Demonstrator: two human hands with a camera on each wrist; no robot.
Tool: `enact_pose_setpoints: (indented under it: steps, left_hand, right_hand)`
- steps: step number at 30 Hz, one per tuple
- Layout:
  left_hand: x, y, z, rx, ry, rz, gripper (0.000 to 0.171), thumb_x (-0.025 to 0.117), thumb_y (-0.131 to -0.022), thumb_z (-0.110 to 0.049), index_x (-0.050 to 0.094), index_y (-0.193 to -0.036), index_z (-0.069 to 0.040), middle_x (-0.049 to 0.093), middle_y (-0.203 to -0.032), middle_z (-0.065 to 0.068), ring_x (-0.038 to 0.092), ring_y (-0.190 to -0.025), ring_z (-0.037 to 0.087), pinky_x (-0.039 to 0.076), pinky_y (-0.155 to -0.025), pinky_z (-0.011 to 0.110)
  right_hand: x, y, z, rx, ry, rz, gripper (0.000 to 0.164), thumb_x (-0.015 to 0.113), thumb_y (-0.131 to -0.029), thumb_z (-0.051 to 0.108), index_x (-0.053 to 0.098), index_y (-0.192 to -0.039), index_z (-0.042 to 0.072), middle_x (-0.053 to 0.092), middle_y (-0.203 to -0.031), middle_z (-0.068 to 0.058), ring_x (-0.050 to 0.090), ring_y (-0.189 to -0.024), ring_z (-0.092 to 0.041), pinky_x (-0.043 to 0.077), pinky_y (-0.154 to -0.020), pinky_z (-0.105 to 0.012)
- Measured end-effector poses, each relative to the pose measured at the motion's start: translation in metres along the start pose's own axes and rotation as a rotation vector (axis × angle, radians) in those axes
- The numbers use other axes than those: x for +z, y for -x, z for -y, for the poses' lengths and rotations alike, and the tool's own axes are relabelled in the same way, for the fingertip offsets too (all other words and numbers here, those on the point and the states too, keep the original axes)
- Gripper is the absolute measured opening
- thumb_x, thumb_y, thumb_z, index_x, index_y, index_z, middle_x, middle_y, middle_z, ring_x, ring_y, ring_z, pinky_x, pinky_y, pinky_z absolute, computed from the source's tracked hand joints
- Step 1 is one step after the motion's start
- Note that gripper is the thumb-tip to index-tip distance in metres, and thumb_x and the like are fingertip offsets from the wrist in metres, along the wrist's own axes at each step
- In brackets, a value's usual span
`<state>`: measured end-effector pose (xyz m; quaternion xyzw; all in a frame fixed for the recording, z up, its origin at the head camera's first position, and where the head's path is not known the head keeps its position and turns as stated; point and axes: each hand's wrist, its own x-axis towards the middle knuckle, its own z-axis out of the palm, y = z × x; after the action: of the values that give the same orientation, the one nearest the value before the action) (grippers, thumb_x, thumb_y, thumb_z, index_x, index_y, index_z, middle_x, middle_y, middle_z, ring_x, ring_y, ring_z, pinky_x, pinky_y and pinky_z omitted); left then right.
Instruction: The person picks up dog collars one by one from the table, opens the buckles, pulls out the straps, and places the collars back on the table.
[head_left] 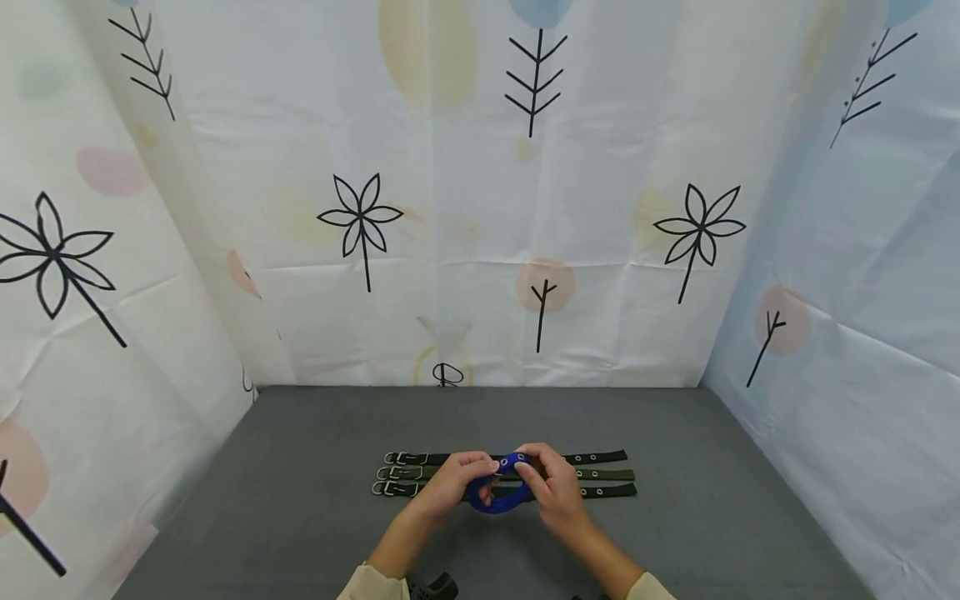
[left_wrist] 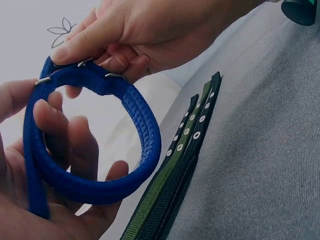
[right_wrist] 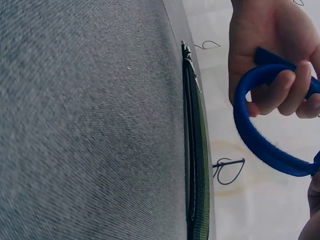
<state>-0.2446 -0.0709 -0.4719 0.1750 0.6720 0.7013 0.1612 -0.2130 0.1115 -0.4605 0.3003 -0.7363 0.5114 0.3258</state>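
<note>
A blue padded collar [head_left: 498,505] is bent into a round loop and held up off the table between both hands. My left hand [head_left: 452,481] grips it from the left, with several fingers reaching through the loop. My right hand [head_left: 558,492] pinches its upper right part, thumb on the strap near the metal eyelets. In the left wrist view the collar [left_wrist: 107,192] shows its metal buckle and keeper at the top, the right thumb beside them, and the strap's loose end hanging by the left palm. In the right wrist view the right hand [right_wrist: 312,212] shows only at the edge.
Behind the hands, a black collar [head_left: 611,457], a green collar [head_left: 615,475] and another black collar [head_left: 615,491] lie side by side on the grey table [head_left: 300,517], buckles leftward. A dark object [head_left: 435,587] sits at the near edge. Patterned cloth walls [head_left: 465,317] enclose the table.
</note>
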Motion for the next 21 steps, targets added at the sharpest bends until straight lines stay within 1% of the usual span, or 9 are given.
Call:
enact_pose_setpoints:
  steps: [4,6,8,11,14,16,20,21]
  left_hand:
    - [0.003,0.000,-0.002,0.012,0.026,0.001,0.038,0.056,-0.095,-0.018,0.046,-0.085,0.017,0.046,-0.055,-0.001,0.050,-0.049,0.012,0.051,-0.062,0.031]
    - [0.004,0.000,-0.002,0.017,0.028,-0.011,0.037,0.056,-0.095,-0.017,0.045,-0.083,0.016,0.043,-0.054,-0.002,0.047,-0.047,0.011,0.052,-0.060,0.030]
    - [0.005,0.000,-0.002,0.020,0.022,-0.029,0.035,0.056,-0.094,-0.015,0.046,-0.083,0.016,0.041,-0.053,-0.002,0.044,-0.045,0.011,0.051,-0.058,0.030]
    - [0.005,-0.002,-0.002,0.020,0.003,-0.058,0.033,0.055,-0.095,-0.013,0.048,-0.082,0.016,0.040,-0.053,-0.002,0.040,-0.045,0.011,0.048,-0.055,0.028]
    - [0.005,-0.001,-0.006,0.032,-0.048,-0.075,0.031,0.056,-0.095,-0.011,0.051,-0.083,0.017,0.041,-0.054,-0.001,0.038,-0.046,0.011,0.044,-0.052,0.027]
    - [0.008,0.003,-0.015,0.057,-0.104,-0.083,0.031,0.057,-0.094,-0.010,0.052,-0.081,0.017,0.042,-0.055,0.000,0.038,-0.047,0.011,0.042,-0.052,0.026]
    - [0.014,0.012,-0.037,0.105,-0.239,-0.090,0.028,0.060,-0.093,-0.008,0.052,-0.074,0.012,0.042,-0.056,-0.001,0.040,-0.048,0.010,0.038,-0.049,0.024]
    - [0.016,0.014,-0.041,0.125,-0.257,-0.090,0.028,0.060,-0.092,-0.007,0.052,-0.073,0.011,0.042,-0.055,-0.001,0.040,-0.048,0.010,0.037,-0.048,0.024]
  right_hand:
    - [0.003,0.002,0.001,0.031,-0.059,-0.018,0.017,0.061,-0.082,-0.020,0.059,-0.095,-0.009,0.059,-0.073,-0.010,0.050,-0.058,-0.010,0.043,-0.050,-0.020]
    - [0.003,0.002,0.002,0.053,-0.087,-0.015,0.015,0.060,-0.084,-0.020,0.059,-0.095,-0.010,0.058,-0.072,-0.011,0.049,-0.056,-0.010,0.042,-0.048,-0.021]
    - [0.002,0.001,0.001,0.069,-0.101,-0.003,0.014,0.060,-0.084,-0.019,0.059,-0.095,-0.010,0.057,-0.071,-0.011,0.048,-0.054,-0.010,0.042,-0.046,-0.022]
    - [-0.002,-0.002,-0.001,0.079,-0.111,0.031,0.013,0.061,-0.085,-0.018,0.061,-0.095,-0.009,0.059,-0.072,-0.012,0.049,-0.055,-0.008,0.044,-0.046,-0.022]
    - [-0.006,-0.004,-0.009,0.049,-0.111,0.091,0.017,0.063,-0.083,-0.018,0.063,-0.098,-0.009,0.060,-0.078,-0.014,0.052,-0.058,-0.009,0.046,-0.048,-0.023]
    - [-0.009,-0.006,-0.016,0.025,-0.102,0.147,0.020,0.064,-0.083,-0.017,0.065,-0.100,-0.007,0.061,-0.082,-0.014,0.053,-0.058,-0.010,0.047,-0.049,-0.024]
    - [-0.014,-0.008,-0.031,-0.017,-0.023,0.266,0.022,0.070,-0.083,-0.007,0.069,-0.103,0.003,0.064,-0.089,-0.007,0.052,-0.063,-0.007,0.046,-0.052,-0.022]
    - [-0.016,-0.009,-0.033,-0.024,-0.007,0.293,0.022,0.072,-0.084,-0.003,0.070,-0.104,0.005,0.065,-0.091,-0.005,0.052,-0.065,-0.006,0.046,-0.054,-0.022]
